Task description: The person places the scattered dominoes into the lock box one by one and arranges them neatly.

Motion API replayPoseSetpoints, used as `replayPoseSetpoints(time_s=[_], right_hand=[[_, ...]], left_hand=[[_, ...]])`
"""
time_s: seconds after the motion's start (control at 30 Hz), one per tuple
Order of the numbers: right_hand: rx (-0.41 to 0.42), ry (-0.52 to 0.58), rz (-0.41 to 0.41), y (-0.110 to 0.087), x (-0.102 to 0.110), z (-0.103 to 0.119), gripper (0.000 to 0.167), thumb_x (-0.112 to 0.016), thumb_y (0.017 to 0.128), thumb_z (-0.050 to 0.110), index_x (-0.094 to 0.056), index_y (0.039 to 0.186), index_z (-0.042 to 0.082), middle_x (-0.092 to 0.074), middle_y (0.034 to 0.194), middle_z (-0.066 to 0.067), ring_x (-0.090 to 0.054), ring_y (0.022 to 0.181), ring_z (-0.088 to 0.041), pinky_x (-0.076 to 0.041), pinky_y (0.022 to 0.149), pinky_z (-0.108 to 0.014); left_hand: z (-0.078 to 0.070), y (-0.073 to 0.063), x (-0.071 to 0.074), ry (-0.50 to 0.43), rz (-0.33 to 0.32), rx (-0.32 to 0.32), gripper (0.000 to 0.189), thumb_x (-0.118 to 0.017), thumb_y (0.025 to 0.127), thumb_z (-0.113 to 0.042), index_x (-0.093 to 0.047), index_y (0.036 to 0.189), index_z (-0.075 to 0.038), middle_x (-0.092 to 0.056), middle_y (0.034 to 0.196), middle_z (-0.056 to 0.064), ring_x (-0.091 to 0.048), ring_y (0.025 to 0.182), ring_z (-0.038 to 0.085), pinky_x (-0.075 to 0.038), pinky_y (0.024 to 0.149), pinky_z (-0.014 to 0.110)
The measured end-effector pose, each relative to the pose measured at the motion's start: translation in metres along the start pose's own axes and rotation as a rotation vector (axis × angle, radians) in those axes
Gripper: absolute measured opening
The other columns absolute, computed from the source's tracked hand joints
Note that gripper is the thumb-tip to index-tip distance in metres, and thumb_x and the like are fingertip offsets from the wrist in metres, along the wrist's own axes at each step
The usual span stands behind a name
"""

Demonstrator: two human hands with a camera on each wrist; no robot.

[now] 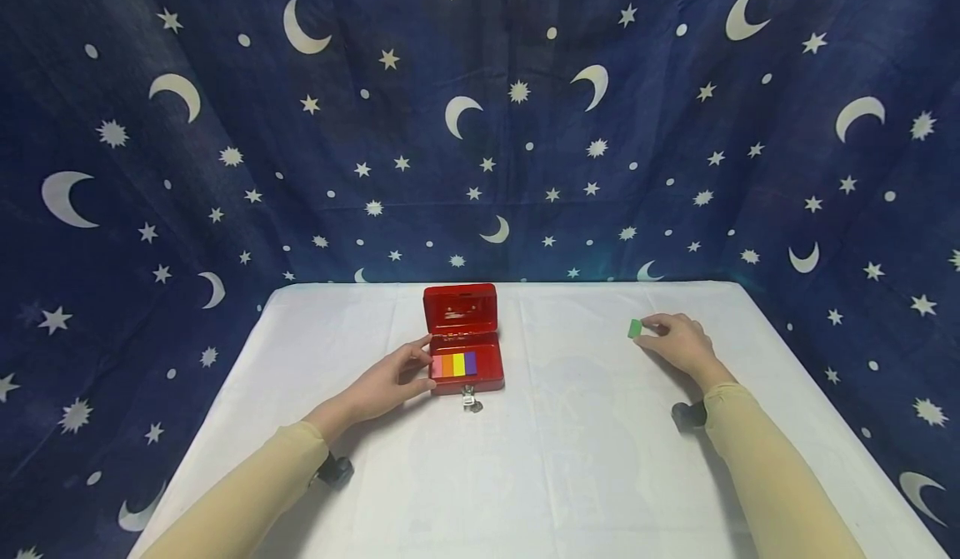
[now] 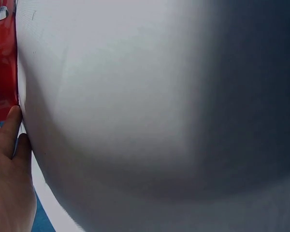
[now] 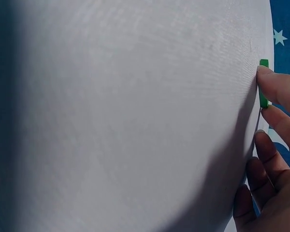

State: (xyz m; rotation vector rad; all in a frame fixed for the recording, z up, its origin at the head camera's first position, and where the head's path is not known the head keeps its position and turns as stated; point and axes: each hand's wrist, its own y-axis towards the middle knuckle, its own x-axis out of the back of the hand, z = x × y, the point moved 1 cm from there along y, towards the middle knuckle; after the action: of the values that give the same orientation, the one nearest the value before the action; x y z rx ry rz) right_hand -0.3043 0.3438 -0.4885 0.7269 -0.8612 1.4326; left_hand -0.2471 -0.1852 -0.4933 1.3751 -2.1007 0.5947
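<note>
A small red metal box [image 1: 489, 362] stands on the white-covered table with its lid [image 1: 461, 305] raised at the back. Inside, pink, orange, yellow and purple blocks [image 1: 459, 365] lie side by side toward the left. My left hand [image 1: 386, 382] rests against the box's left side, thumb at the front corner and index finger near the hinge. In the left wrist view a straight fingertip meets the red box [image 2: 2, 72]. Off to the right, my right hand [image 1: 681, 345] pinches a small green block [image 1: 635, 328] between thumb and fingertip, also seen edge-on in the right wrist view.
A metal latch with a key [image 1: 470, 399] hangs at the box's front. The white cloth [image 1: 577, 451] covers the table between both hands. Behind it hangs a dark blue curtain [image 1: 525, 167] with moons and stars. Each wrist carries a black camera [image 1: 688, 415].
</note>
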Motion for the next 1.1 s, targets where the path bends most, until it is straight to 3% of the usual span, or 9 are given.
replayPoseSetpoints(time_s=[0.87,1.1], right_hand=[[0.019,0.017,-0.034,-0.001,0.0009,0.0028,0.061,-0.075,0.092,0.041,-0.059,0.136,0.002,-0.056,0.131,-0.028,-0.045,0.123,-0.048,-0.03,0.106,-0.07],[0.079,0.04,-0.047,-0.0045,0.0029,0.0091,0.06,-0.074,0.093,0.041,-0.059,0.136,0.002,-0.058,0.127,-0.026,-0.048,0.12,-0.045,-0.035,0.104,-0.068]], left_hand=[[0.0028,-0.0002,-0.0013,-0.006,-0.011,-0.021,0.046,-0.078,0.089,-0.047,-0.057,0.124,-0.027,-0.032,0.164,-0.014,-0.044,0.144,0.021,-0.032,0.117,0.059],[0.0019,0.0,-0.0013,0.003,-0.011,-0.013,0.045,-0.078,0.089,-0.047,-0.057,0.124,-0.027,-0.033,0.164,-0.014,-0.045,0.143,0.02,-0.032,0.117,0.059]])
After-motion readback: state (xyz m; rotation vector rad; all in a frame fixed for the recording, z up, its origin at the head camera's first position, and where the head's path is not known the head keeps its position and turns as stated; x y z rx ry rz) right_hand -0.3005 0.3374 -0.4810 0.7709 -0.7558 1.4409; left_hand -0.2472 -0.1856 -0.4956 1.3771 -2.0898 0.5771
